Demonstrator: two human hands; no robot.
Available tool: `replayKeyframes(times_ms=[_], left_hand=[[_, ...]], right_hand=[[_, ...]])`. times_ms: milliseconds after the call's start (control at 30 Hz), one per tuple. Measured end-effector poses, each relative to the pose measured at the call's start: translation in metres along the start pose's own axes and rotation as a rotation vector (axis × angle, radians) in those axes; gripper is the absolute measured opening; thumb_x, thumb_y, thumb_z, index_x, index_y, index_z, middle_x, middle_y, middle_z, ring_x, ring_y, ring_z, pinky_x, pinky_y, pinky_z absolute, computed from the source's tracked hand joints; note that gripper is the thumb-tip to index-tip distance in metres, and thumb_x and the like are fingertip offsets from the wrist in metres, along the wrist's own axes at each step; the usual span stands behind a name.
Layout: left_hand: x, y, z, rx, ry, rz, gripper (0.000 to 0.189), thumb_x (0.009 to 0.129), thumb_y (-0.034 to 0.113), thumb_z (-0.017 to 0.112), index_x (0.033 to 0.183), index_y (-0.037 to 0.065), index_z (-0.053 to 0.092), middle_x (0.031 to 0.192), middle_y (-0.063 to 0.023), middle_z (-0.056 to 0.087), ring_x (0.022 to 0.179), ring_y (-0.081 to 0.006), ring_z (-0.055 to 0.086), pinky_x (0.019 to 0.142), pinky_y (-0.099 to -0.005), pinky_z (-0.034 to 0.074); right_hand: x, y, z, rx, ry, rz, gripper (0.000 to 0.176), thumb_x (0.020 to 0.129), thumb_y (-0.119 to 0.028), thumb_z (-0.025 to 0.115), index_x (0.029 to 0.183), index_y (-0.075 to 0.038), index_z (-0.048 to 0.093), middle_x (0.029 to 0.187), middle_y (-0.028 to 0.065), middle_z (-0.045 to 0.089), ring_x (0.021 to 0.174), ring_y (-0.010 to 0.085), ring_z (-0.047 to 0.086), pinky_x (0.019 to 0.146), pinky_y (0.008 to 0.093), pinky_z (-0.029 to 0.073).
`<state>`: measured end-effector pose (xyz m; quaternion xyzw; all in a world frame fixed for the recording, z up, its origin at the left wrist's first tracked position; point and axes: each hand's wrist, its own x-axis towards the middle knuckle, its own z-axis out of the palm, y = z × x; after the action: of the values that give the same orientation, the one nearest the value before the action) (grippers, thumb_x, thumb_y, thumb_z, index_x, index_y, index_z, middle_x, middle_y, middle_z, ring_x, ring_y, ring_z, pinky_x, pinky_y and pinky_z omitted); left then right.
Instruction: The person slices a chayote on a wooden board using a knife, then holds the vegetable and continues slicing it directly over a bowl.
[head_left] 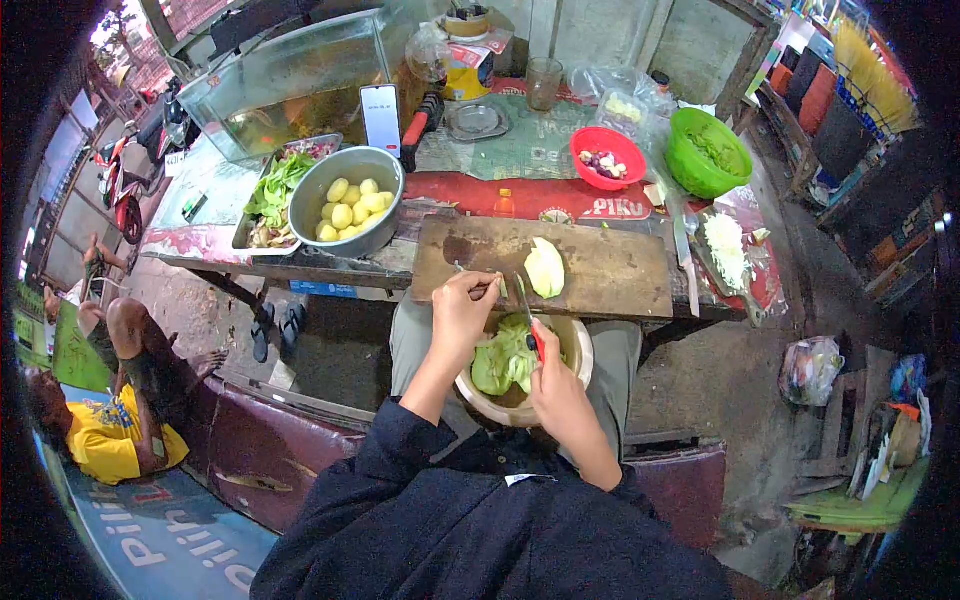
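Observation:
My right hand [556, 385] is closed around the red-and-black handle of a knife [537, 343], its blade pointing up towards the board. My left hand [462, 315] is pinched beside the blade, on something too small to make out. Both hands are over a pale bowl [577, 375] between my knees, which has light green vegetable pieces [493, 362] in it. On the wooden cutting board [620, 265] just beyond lies a peeled, pale green vegetable piece [544, 268].
A metal pot [391, 205] of peeled potatoes stands left, beside a tray of leafy greens [272, 190]. A phone [381, 122] leans behind. Rightward are a red bowl [607, 177], a green basin [708, 180], another knife [686, 262] and chopped white vegetable [727, 250]. A person [115, 430] sits left.

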<state>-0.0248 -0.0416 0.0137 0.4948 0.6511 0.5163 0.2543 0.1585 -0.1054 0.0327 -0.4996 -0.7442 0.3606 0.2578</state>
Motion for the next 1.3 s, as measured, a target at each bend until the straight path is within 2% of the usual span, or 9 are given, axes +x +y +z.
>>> replayKeyframes(times_ms=[100,167,300,367,767,1000,1067,1133,1300], left_hand=[[0.001,0.003,0.000,-0.004,0.001,0.005,0.014,0.089,0.008,0.074,0.096,-0.003,0.076,0.094,-0.0150,0.075,0.080,-0.0213,0.075,0.073,-0.0290,0.059],[0.000,0.012,-0.003,0.037,-0.005,-0.025,0.012,0.088,0.007,0.075,0.095,-0.003,0.077,0.093,-0.0144,0.075,0.080,-0.0209,0.075,0.073,-0.0292,0.060],[0.001,-0.001,0.001,0.000,0.001,-0.012,0.011,0.088,0.006,0.075,0.094,-0.003,0.077,0.094,-0.0139,0.075,0.081,-0.0205,0.075,0.073,-0.0295,0.060],[0.001,-0.006,0.003,-0.014,0.006,0.024,0.013,0.090,0.006,0.075,0.096,-0.004,0.076,0.093,-0.0107,0.076,0.078,-0.0126,0.071,0.069,-0.0258,0.057],[0.001,-0.005,0.003,-0.025,0.003,-0.004,0.012,0.088,0.004,0.075,0.097,-0.004,0.076,0.094,-0.0108,0.076,0.079,-0.0138,0.072,0.072,-0.0276,0.058],[0.001,-0.002,0.003,0.094,-0.013,0.066,0.012,0.093,0.008,0.071,0.100,-0.001,0.073,0.093,-0.0139,0.076,0.081,-0.0186,0.075,0.073,-0.0303,0.058],[0.003,-0.001,0.004,0.155,-0.009,0.148,0.015,0.097,0.009,0.066,0.107,-0.001,0.068,0.092,-0.0182,0.073,0.083,-0.0251,0.075,0.075,-0.0350,0.058],[0.005,-0.005,0.007,0.125,-0.040,0.172,0.017,0.099,0.012,0.063,0.112,0.001,0.066,0.091,-0.0166,0.074,0.084,-0.0231,0.075,0.075,-0.0340,0.058],[0.000,0.017,-0.008,-0.099,-0.356,0.000,0.023,0.104,0.018,0.058,0.120,0.002,0.063,0.086,-0.0140,0.074,0.080,-0.0253,0.074,0.072,-0.0341,0.058]], right_hand=[[-0.002,-0.007,-0.001,-0.039,-0.012,-0.016,0.059,0.097,0.000,0.043,0.154,-0.007,0.026,0.125,0.0372,0.058,0.106,0.0533,0.061,0.092,0.0569,0.047],[-0.004,-0.011,0.003,-0.024,-0.034,-0.016,0.064,0.096,-0.001,0.046,0.155,-0.008,0.024,0.103,0.0381,0.064,0.093,0.0539,0.063,0.082,0.0611,0.049],[-0.003,-0.011,0.008,-0.015,-0.027,-0.015,0.065,0.095,-0.001,0.047,0.155,-0.008,0.024,0.104,0.0382,0.063,0.094,0.0542,0.063,0.083,0.0611,0.049],[-0.003,-0.008,0.011,-0.011,-0.008,-0.031,0.065,0.095,-0.001,0.047,0.156,-0.008,0.024,0.103,0.0382,0.063,0.093,0.0541,0.064,0.083,0.0611,0.049],[0.017,-0.011,0.016,-0.054,-0.089,0.090,0.065,0.096,-0.004,0.048,0.156,-0.010,0.023,0.089,0.0341,0.066,0.086,0.0525,0.065,0.080,0.0613,0.050],[-0.021,-0.013,-0.020,-0.015,-0.125,0.065,0.062,0.097,-0.007,0.047,0.155,-0.011,0.025,0.110,0.0356,0.065,0.093,0.0523,0.065,0.085,0.0602,0.050],[-0.028,-0.017,-0.042,-0.109,-0.251,0.152,0.061,0.096,-0.009,0.047,0.154,-0.015,0.027,0.124,0.0332,0.061,0.098,0.0522,0.064,0.089,0.0595,0.051],[-0.033,-0.014,-0.056,-0.145,-0.203,0.152,0.060,0.096,-0.011,0.049,0.152,-0.025,0.034,0.123,0.0285,0.064,0.098,0.0497,0.065,0.087,0.0586,0.052],[-0.046,-0.015,-0.087,-0.443,-0.233,0.119,0.055,0.092,-0.009,0.061,0.142,-0.031,0.053,0.098,0.0157,0.061,0.089,0.0390,0.066,0.078,0.0482,0.053]])
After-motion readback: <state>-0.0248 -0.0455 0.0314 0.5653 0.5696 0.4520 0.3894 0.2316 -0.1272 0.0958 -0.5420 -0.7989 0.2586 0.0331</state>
